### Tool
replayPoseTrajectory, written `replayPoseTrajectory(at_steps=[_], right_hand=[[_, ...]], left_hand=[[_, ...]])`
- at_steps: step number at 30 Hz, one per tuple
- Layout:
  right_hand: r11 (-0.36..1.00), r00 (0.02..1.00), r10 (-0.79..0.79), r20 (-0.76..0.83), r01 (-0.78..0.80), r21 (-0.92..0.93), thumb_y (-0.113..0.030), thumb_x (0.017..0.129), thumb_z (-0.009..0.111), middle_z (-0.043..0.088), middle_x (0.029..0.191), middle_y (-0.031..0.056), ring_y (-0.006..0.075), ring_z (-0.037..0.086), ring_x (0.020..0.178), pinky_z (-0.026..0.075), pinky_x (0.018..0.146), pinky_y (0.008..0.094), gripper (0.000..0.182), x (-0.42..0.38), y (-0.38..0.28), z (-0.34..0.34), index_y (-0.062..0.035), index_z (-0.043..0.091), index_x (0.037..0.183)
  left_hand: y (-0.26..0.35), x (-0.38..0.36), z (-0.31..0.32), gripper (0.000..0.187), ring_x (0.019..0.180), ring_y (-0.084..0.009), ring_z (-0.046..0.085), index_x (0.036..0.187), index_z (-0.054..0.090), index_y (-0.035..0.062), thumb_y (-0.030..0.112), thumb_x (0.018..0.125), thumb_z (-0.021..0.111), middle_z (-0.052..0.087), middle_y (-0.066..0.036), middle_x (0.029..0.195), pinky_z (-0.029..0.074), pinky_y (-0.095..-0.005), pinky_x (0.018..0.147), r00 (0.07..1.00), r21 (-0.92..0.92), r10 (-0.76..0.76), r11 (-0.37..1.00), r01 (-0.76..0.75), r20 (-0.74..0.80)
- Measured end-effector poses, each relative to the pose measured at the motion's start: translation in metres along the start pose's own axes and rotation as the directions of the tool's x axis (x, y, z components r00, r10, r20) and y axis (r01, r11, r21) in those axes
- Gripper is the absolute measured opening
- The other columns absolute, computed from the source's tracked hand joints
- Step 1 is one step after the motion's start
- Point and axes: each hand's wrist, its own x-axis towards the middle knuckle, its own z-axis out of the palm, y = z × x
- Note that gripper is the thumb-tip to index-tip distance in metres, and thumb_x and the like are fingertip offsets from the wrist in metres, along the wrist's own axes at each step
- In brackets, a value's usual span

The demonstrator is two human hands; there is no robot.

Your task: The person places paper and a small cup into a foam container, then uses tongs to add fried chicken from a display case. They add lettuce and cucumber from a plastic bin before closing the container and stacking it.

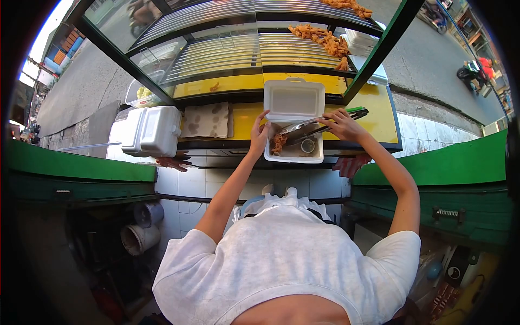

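An opened white foam takeaway box (294,159) lies on the counter in front of me, lid tipped back. My left hand (259,134) holds its left side, with fingers and thumb closed at the rim near the hinge. Metal tongs (297,126) with dark and green handle ends are gripped in my right hand (343,125). Their tips reach down into the box beside a piece of fried chicken (278,143). A small clear lidded cup (307,145) sits in the box's right part.
Closed foam boxes (157,130) and stained brown paper sheets (206,119) lie to the left. Beyond the box stands a glass display case with slatted racks (211,57) and fried chicken pieces (330,43). More foam boxes (374,67) are at the right. Green panels (81,162) flank me.
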Motion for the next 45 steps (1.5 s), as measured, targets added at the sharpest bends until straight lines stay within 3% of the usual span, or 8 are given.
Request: replayPoseTrajectory(at_steps=[3,5,8,20,21,22,26,45], right_hand=[[0.998,0.999,0.032,-0.006,-0.031,0.057,-0.012,0.081,0.062,0.051,0.121,0.0066,0.0246,0.05,0.108,0.034,0.099,0.0406,0.063,-0.002,-0.008,0.002,-0.0188,0.041,0.14],[0.998,0.999,0.041,-0.007,-0.04,0.05,-0.013,0.081,0.063,0.051,0.121,0.0065,0.0246,0.05,0.108,0.034,0.099,0.0405,0.063,-0.001,-0.011,0.005,-0.0187,0.041,0.14],[0.998,0.999,0.049,-0.013,-0.048,0.027,-0.015,0.081,0.063,0.051,0.121,0.0067,0.0246,0.05,0.109,0.034,0.099,0.0405,0.063,-0.002,-0.013,0.005,-0.0184,0.041,0.14],[0.969,0.96,0.183,-0.213,-0.14,0.205,-0.007,0.077,0.065,0.057,0.113,0.0094,0.0288,0.054,0.102,0.042,0.092,0.0401,0.053,-0.034,-0.026,-0.046,-0.0078,0.053,0.128],[0.964,0.956,0.193,-0.222,-0.142,0.224,-0.006,0.076,0.065,0.058,0.111,0.0094,0.029,0.055,0.1,0.042,0.091,0.0395,0.05,-0.032,-0.03,-0.048,-0.0077,0.055,0.126],[0.959,0.953,0.198,-0.229,-0.141,0.246,-0.005,0.076,0.065,0.059,0.109,0.0093,0.0291,0.055,0.099,0.043,0.089,0.0389,0.048,-0.025,-0.035,-0.051,-0.0076,0.057,0.123],[0.938,0.957,0.189,-0.221,-0.109,0.329,-0.005,0.077,0.066,0.06,0.105,0.009,0.0287,0.056,0.093,0.045,0.083,0.0378,0.044,0.01,-0.053,-0.053,-0.0091,0.059,0.121],[0.52,0.941,0.333,-0.063,-0.128,0.845,-0.009,0.079,0.071,0.057,0.11,0.0108,0.0223,0.055,0.101,0.045,0.087,0.0305,0.061,0.274,-0.286,0.006,-0.0101,0.049,0.135]], left_hand=[[0.001,0.002,0.006,0.047,0.099,-0.0078,0.05,0.138,0.043,0.0075,0.003,0.092,0.05,0.047,-0.003,0.131,0.04,-0.0203,0.086,0.998,-0.03,0.06,0.998,-0.06,-0.01],[0.01,0.001,0.01,0.055,0.131,-0.017,0.036,0.142,0.037,0.0081,-0.001,0.089,0.048,0.037,-0.006,0.146,0.026,-0.0283,0.109,0.989,-0.031,0.145,0.989,-0.146,-0.019],[0.005,0.007,0.004,0.059,0.141,-0.0197,0.023,0.144,0.034,0.0076,-0.003,0.087,0.048,0.033,-0.006,0.15,0.016,-0.0318,0.114,0.985,0.002,0.168,0.986,-0.168,0.037],[0.042,-0.048,-0.004,0.063,0.138,-0.0162,0.027,0.144,0.034,0.0051,-0.009,0.084,0.048,0.035,-0.005,0.148,0.023,-0.0284,0.11,0.976,0.016,0.178,0.984,-0.178,-0.128],[0.059,-0.061,-0.002,0.063,0.138,-0.0166,0.027,0.144,0.034,0.0047,-0.01,0.084,0.047,0.034,-0.006,0.148,0.023,-0.0284,0.109,0.977,-0.062,0.009,0.998,-0.022,-0.215],[0.058,-0.067,-0.008,0.062,0.137,-0.017,0.03,0.143,0.034,0.0046,-0.01,0.084,0.047,0.035,-0.007,0.148,0.025,-0.0287,0.109,0.957,0.025,0.198,0.98,-0.197,-0.211],[0.074,-0.104,-0.033,0.059,0.137,-0.018,0.029,0.142,0.035,0.0039,-0.007,0.086,0.049,0.035,-0.007,0.148,0.022,-0.0301,0.111,0.904,-0.031,0.157,0.982,-0.185,-0.398],[0.124,-0.3,-0.306,0.059,0.137,-0.0228,0.03,0.14,0.039,0.0028,-0.007,0.083,0.052,0.036,-0.01,0.147,0.02,-0.0348,0.113,0.352,0.278,0.325,0.944,-0.177,-0.878]])
